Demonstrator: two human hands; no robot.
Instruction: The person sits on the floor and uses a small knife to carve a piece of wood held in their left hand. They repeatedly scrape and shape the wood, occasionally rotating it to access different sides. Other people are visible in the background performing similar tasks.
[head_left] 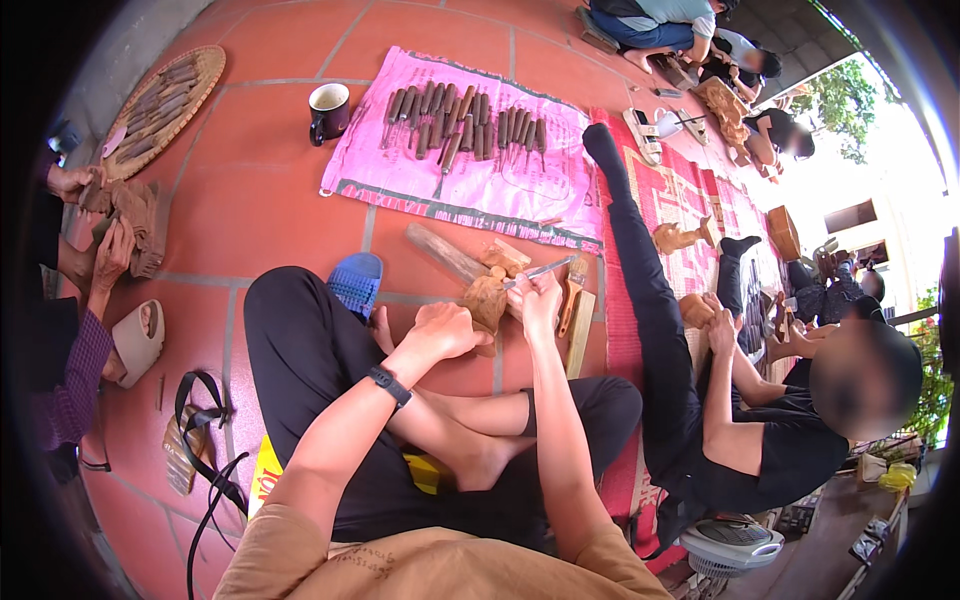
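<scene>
Between my crossed legs and the pink sheet is a brown wood carving [486, 302]. My left hand [447, 330] is closed on its near left side, the fingers wrapped against the wood. At the carving's right, my right hand [540, 305] is closed round a slim grey metal carving tool [545, 269], which slants across the top of the piece; the part inside my fingers is hidden. Behind the carving lie a wooden mallet-like stick [445, 252] and a rough wood chunk [506, 257]. A flat brush [573, 293] and a pale wood strip [580, 335] rest right of my right hand.
Several chisels [465, 122] lie on a pink sheet [350, 180], with a black mug [329, 112] beside it. A blue slipper [355, 284] is by my left knee. Co-workers carve at left and right; the right one's leg [640, 260] stretches along a red mat [625, 400].
</scene>
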